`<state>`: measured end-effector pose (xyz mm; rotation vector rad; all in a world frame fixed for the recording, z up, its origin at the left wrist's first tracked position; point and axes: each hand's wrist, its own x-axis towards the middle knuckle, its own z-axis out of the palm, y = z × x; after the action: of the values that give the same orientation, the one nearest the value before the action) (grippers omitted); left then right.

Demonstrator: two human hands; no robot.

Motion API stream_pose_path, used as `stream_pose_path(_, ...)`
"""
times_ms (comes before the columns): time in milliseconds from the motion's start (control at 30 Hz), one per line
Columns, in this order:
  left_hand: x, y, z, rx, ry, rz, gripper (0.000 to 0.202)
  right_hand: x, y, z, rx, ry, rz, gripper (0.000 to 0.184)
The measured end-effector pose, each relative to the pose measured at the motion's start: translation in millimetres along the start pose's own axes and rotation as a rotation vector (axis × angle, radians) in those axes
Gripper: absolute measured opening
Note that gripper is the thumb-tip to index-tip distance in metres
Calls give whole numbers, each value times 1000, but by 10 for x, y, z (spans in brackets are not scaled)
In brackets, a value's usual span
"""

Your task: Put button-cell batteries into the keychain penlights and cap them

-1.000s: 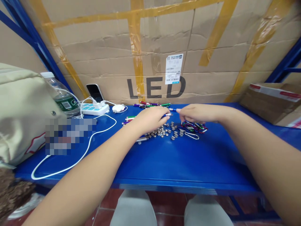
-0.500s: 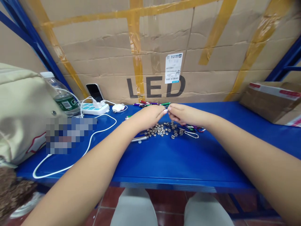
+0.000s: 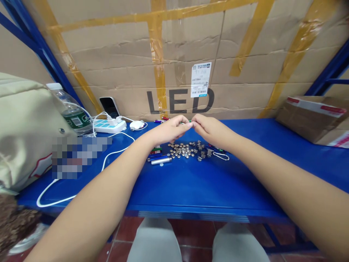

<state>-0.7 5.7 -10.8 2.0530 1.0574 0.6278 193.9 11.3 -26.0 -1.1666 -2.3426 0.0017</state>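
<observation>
My left hand (image 3: 174, 129) and my right hand (image 3: 205, 129) meet at the fingertips above the blue table (image 3: 196, 189). Both are closed in a pinch, and whatever lies between the fingers is hidden or too small to name. Below them is a pile of small round silvery metal pieces (image 3: 182, 150), with darker metal clips (image 3: 203, 151) to the right. A silver carabiner (image 3: 221, 156) lies by several coloured ones, partly under my right hand. Left of the pile sit a silver tube (image 3: 161, 161) and several coloured tubes (image 3: 156, 150). Thin coloured sticks (image 3: 163, 119) show behind my left hand.
A large taped cardboard box (image 3: 122, 65) stands along the back. At left are a beige bag (image 3: 29, 134), a water bottle (image 3: 76, 116), a power strip (image 3: 110, 126), a phone (image 3: 109, 106) and a white cable (image 3: 105, 160). A smaller carton (image 3: 311, 120) sits at right.
Both hands have turned and risen slightly, with the fingertips still together. My left hand has uncovered more of the tubes at left. A small shiny bit seen between the fingers is now hidden.
</observation>
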Motion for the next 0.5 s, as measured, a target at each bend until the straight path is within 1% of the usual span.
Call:
stream_pose_path(100,41,-43,4,160,42,98,18,18,21,42,53,-8,19,24)
stream_pose_path(167,61,-62,-5,249,27,149,18,24,44,65,16,-11,1,24)
stream_pose_path(233,65,-65,-19,275,-6,176,21,24,63,69,-28,-8,-19,26)
stream_pose_path(300,52,-56,-33,219,-49,160,25,15,69,50,-38,-11,-57,27)
stream_pose_path(367,29,-43,-46,105,-108,115,32,3,59,15,-24,-20,-110,28)
stream_pose_path(433,8,-33,-59,11,-159,77,37,-7,39,-25,-38,-29,-132,29)
stream_pose_path(500,-2,-33,-73,40,-165,70,38,-11,21,-59,-82,-39,-104,29)
